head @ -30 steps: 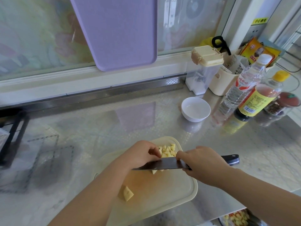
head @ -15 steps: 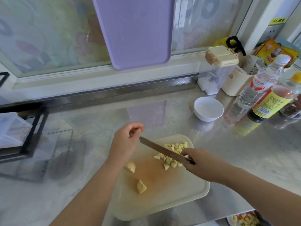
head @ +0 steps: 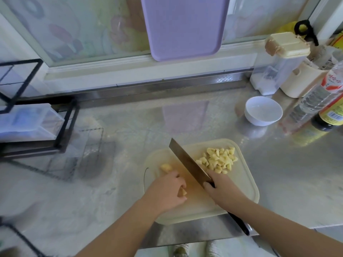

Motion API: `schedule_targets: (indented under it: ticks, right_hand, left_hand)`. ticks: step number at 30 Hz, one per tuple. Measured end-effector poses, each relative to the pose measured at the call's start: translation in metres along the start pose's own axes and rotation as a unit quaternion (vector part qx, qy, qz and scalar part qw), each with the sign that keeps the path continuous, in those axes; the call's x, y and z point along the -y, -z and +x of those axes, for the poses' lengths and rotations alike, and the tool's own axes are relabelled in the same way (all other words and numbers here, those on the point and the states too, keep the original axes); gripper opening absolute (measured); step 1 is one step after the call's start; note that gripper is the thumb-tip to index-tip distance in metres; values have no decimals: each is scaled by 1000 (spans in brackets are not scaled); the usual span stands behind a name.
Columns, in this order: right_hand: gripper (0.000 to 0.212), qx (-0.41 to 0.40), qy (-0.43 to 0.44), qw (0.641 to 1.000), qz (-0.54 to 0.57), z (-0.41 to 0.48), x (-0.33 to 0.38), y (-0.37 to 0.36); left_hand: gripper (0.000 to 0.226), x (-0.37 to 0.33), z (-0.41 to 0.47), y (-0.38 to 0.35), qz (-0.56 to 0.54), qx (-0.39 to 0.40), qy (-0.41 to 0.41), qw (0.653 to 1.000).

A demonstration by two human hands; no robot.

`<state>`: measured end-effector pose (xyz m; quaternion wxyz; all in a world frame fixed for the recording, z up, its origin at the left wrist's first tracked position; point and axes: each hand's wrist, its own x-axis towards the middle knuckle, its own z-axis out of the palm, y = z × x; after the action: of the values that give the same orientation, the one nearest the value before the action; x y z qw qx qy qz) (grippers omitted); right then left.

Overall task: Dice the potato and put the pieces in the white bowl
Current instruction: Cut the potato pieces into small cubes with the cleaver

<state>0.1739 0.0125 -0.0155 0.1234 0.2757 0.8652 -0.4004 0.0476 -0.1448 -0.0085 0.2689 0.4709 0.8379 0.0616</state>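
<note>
1 view only: head cam, wide-angle, tilted down at counter (head: 130, 117), cutting board (head: 241, 182) close; left edge smeared, possibly lens distortion.

One white bowl (head: 263, 111), one knife (head: 187, 160), two cutting boards (head: 241, 184) (head: 183, 26), two bottles (head: 315, 97) (head: 332, 114)

A lilac cutting board (head: 183, 26) hangs above the surface's (head: 130, 117) far edge. A black wire rack (head: 63, 127) stands at the left edge. In the far right corner are a clear canister (head: 272, 75) with a cream lid, a cream holder (head: 300, 84), possibly with scissors, and two bottles (head: 315, 97).
</note>
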Motion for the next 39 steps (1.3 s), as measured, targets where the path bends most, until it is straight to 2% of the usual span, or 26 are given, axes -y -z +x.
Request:
schedule_targets:
  ticks: [3, 6, 8, 14, 20, 25, 31, 36, 39]
  right_hand:
    - [11, -36, -29, 999, -4, 0, -6, 1]
    - [15, -57, -71, 996, -13, 0, -15, 9]
    - [15, -53, -84, 995, -17, -1, -19, 13]
    - [14, -45, -74, 996, -13, -6, -14, 17]
    - [12, -30, -63, 997, -41, -7, -11, 9]
    - [16, -29, -61, 993, -93, -5, -12, 4]
    - [23, -41, -60, 992, -104, -6, -12, 10]
    - [17, -35, -14, 988, -148, -17, -8, 15]
    - [22, -20, -6, 986, -167, -21, -7, 13]
  left_hand:
    - [29, 2, 4, -3, -111, -32, 11, 993]
    - [27, -1, 10, -1, -239, -41, 38, 969]
    - [26, -6, 16, 0, -272, -36, 45, 961]
    - [28, -12, 30, -11, -235, -91, 68, 965]
    - [42, -16, 29, -22, -236, -136, 85, 958]
    - [38, -25, 33, -30, -253, -166, 119, 946]
    - [39, -25, 34, -31, -287, -194, 166, 923]
    - [32, -28, 37, -30, -322, -209, 195, 903]
    - [30, -29, 38, -31, -330, -210, 200, 898]
